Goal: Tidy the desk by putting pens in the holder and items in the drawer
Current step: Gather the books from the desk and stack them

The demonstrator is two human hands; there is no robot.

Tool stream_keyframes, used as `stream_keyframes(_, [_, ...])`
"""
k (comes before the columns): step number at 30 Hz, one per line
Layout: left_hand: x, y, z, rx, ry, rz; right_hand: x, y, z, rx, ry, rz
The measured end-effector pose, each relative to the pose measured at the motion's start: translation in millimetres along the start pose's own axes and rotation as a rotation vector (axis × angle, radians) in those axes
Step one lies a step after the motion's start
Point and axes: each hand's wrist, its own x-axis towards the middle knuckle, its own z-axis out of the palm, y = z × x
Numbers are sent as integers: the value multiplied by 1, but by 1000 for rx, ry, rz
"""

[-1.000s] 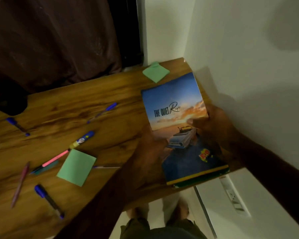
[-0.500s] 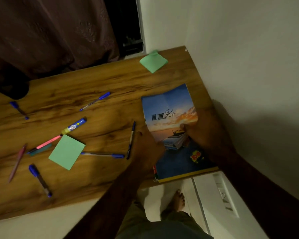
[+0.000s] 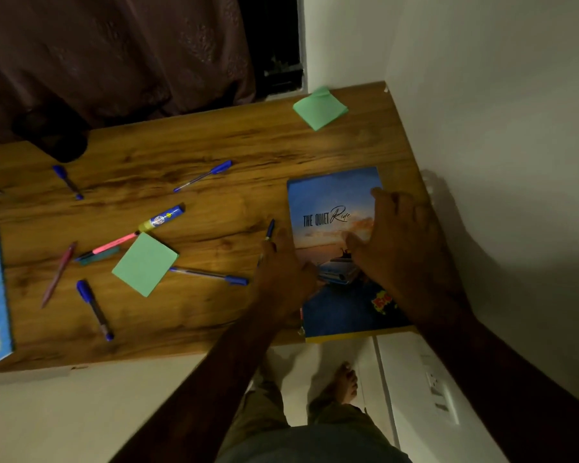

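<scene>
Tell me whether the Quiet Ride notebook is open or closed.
Closed: the notebook lies flat on the desk, front cover up, right hand resting on it.

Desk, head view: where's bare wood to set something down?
Two patches: the back strip between the dark object and the far green pad, behind the far blue pen; and the front strip between the nearest blue pen and the left hand. Crowded: around the near green pad, hemmed in by the marker and pink pen.

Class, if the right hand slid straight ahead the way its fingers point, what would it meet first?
The right hand would cross the notebook and bare desk, then probably meet the far green sticky pad.
</scene>
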Motion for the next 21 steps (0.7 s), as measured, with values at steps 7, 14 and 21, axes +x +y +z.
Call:
stream_keyframes(7, [4,-13,-60,41,165,131,4,-48,5,31,-44,-232])
stream_keyframes(14, [1,-62,-130,55,288,115,3,-112,8,37,-36,-349])
stream_keyframes(21, [-20,-148,-198,7,381,53,-26,-223,28,38,-95,-444])
